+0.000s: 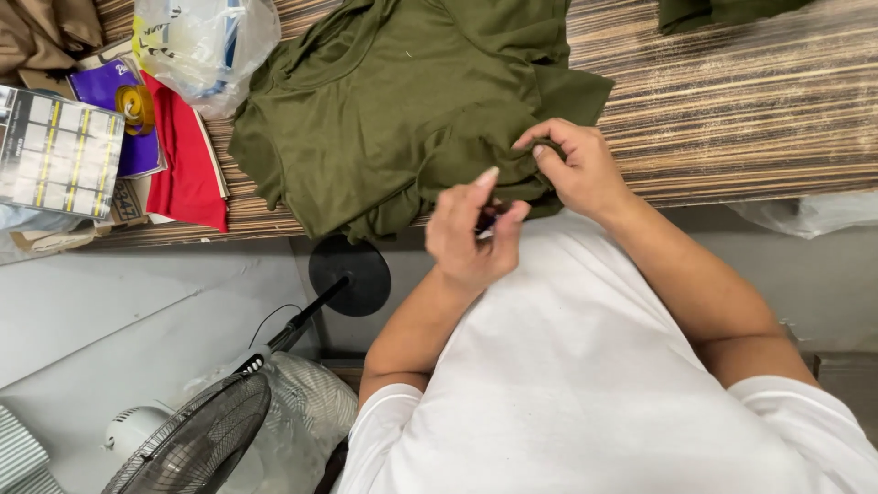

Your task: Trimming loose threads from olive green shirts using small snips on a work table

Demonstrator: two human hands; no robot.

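On the striped wooden table (pixel 732 101), one clear plastic bag (pixel 206 46) lies far left beside one purple packet (pixel 105 87) and one gridded card (pixel 55 151). The right hand (pixel 576 169) pinches the olive-green garment (pixel 402 110) at the table's near edge; the left hand (pixel 471 233) grips something small and dark, too hidden to identify.

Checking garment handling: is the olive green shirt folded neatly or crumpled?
Crumpled: the olive green shirt lies bunched in loose folds, its edge pinched by the right hand.

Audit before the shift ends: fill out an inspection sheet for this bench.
Surface: striped wood-grain table.
Job's things: olive green garment, crumpled at the near edge.
Clutter: red cloth, tape roll, clear plastic bag, printed sheet.
Hands: right hand pinches the garment's fabric; left hand pinches a small dark item, unclear what.
Cables: thin black cable beside the fan.
Surroundings: floor fan tipped over, grey floor.
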